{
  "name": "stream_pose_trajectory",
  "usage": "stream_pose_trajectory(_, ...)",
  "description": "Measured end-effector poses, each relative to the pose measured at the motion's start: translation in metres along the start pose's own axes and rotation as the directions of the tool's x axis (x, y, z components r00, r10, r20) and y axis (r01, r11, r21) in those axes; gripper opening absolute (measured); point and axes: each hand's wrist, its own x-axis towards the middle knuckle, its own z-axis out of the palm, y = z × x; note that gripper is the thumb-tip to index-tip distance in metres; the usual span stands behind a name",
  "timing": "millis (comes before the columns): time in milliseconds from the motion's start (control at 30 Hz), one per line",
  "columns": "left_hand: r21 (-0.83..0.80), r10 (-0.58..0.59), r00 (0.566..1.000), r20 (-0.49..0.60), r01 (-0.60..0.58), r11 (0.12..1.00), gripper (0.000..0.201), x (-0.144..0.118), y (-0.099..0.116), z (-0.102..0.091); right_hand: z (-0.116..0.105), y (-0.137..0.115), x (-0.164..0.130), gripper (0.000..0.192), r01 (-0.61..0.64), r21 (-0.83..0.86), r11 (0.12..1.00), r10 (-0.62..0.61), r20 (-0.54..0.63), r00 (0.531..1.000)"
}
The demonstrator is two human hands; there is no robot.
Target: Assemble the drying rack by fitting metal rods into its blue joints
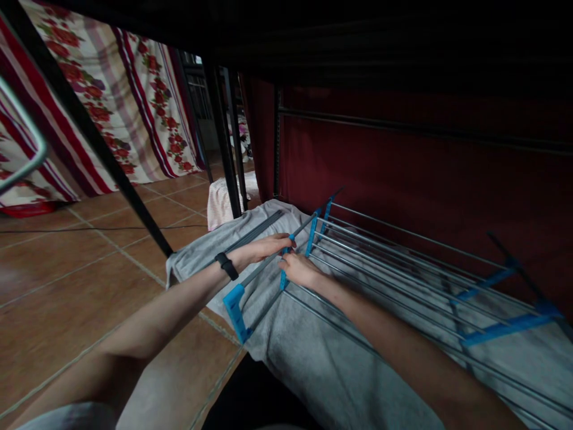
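Note:
A rack of metal rods with blue plastic connectors, like a clothes drying rack [385,230], lies on its side over a grey cloth [313,334]. My left hand [271,243], a dark watch on its wrist, pinches the upper end of a blue connector [283,280] on the rack's grey pole. Just below it, the fingers of my right hand [301,269] close on the same connector; their tips are partly hidden. Toward me, a blue corner piece [236,313] joins the pole ends. Several loose grey tubes [257,230] lie on the cloth behind my left hand.
Black metal frame posts [224,143] stand to the left and behind, with a dark surface overhead. Behind the rack hangs a dark red sheet [403,173]. A thin cable [111,228] crosses the tiled floor [111,286] near a flowered curtain [134,101]. A pale striped cloth [221,203] lies beyond.

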Motion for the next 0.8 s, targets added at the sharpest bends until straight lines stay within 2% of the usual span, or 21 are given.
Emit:
stream_pose_trajectory(167, -0.086, -0.002, 1.0, -0.025, 0.0, 0.996, 0.05, 0.005, -0.004, -0.002, -0.009, 0.011, -0.004, 0.041, -0.06, 0.0, 0.998, 0.06, -0.021, 0.998)
stream_pose_trajectory(367, -0.109, 0.033, 0.999, -0.006, -0.034, 0.994, 0.042, 0.003, -0.003, 0.007, -0.017, 0.013, -0.002, 0.042, -0.044, -0.035, 0.998, 0.042, -0.069, 0.997)
stream_pose_trajectory(633, -0.235, 0.03, 0.999, -0.014, -0.032, 0.971, 0.038, 0.005, -0.015, 0.008, -0.025, 0.019, 0.001, 0.032, 0.01, 0.086, 0.996, 0.006, -0.192, 0.981)
stream_pose_trajectory(700, -0.191, 0.061, 0.998, -0.031, -0.066, 0.979, 0.036, 0.006, -0.018, 0.007, -0.026, 0.021, 0.0, 0.029, 0.011, 0.135, 0.991, 0.017, -0.204, 0.979)
stream_pose_trajectory(800, -0.052, 0.168, 0.983, -0.075, -0.172, 0.984, 0.025, 0.007, -0.021, 0.004, -0.027, 0.022, 0.0, 0.022, -0.006, 0.169, 0.986, 0.042, -0.209, 0.977)
